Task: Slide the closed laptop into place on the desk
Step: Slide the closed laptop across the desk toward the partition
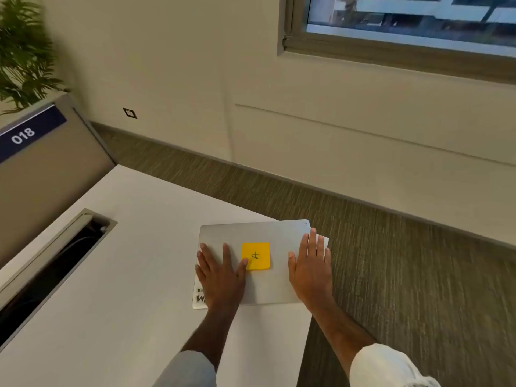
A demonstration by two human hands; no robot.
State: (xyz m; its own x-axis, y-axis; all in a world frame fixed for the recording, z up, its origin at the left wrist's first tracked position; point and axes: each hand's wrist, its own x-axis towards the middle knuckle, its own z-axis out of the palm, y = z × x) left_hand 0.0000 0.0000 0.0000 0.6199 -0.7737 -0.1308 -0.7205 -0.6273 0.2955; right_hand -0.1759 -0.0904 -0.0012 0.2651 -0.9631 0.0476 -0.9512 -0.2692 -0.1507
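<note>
Two pale sleeves (391, 367) lead to hands lying flat on the closed silver laptop (268, 283). The left hand (220, 277) rests on its left part, fingers (226, 254) spread, thumb touching the yellow sticky note (256, 255) at the lid's middle. The right hand (311, 270) covers its right edge, fingers together. The laptop sits at the white surface's (125, 275) right corner, overhanging the carpet.

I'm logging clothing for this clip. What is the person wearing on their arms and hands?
Both hands, the left hand and the right hand, are bare, with no gloves, rings or watch visible. Each forearm is bare down to a pushed-up light sleeve: the left sleeve greyish, the right sleeve white.
</note>
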